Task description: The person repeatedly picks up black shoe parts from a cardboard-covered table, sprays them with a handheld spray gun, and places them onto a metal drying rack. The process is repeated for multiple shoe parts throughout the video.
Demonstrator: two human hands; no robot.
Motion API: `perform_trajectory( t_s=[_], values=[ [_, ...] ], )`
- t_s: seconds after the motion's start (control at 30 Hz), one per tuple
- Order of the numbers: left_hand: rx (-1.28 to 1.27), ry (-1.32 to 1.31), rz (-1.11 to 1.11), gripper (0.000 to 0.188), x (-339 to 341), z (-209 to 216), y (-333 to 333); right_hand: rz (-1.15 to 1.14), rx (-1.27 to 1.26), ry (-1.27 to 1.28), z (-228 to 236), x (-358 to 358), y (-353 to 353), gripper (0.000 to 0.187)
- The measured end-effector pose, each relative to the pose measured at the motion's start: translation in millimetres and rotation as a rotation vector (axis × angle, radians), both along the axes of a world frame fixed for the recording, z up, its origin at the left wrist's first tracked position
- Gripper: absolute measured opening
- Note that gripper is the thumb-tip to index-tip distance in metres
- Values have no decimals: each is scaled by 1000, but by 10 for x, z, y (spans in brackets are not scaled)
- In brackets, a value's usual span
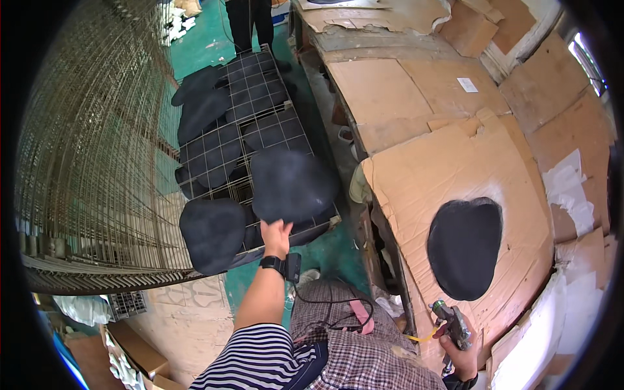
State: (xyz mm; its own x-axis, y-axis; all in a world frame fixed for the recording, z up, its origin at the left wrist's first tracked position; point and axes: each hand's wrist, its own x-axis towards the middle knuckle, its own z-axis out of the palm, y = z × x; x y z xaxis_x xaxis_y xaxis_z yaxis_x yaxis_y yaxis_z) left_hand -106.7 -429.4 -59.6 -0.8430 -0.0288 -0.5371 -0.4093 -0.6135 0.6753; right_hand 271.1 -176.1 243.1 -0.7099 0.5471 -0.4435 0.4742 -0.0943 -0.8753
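My left hand (277, 239) pinches the near edge of a black rounded pad (294, 185), which is over a wire rack (227, 151). Whether the pad rests fully on the wires cannot be seen. Another black pad (212, 235) lies at the rack's near left corner, close to my left hand. My right hand (460, 351) is wrapped round the handle of a metal spray gun (455, 325) with a yellow hose (426, 336). Beyond the gun, a similar black pad (465, 247) lies on a cardboard sheet (403, 188), with dark overspray around its edge.
Several more black pads lie on and under the rack's wires. A tall stack of wire racks (97, 149) stands at the left. The cardboard-covered bench (377, 88) runs along the right. At the far end of the rack, a person in dark trousers (250, 23) stands.
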Motion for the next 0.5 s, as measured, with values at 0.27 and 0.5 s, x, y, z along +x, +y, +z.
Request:
perform_trajectory(
  t_s=[0.27, 0.5],
  values=[
    [-402, -343, -80, 32, 119, -364, -284, 3, 31, -21, -31, 68, -76, 57],
    [773, 1123, -451, 63, -314, 3451, 581, 26, 135, -112, 32, 58, 17, 53]
  ],
)
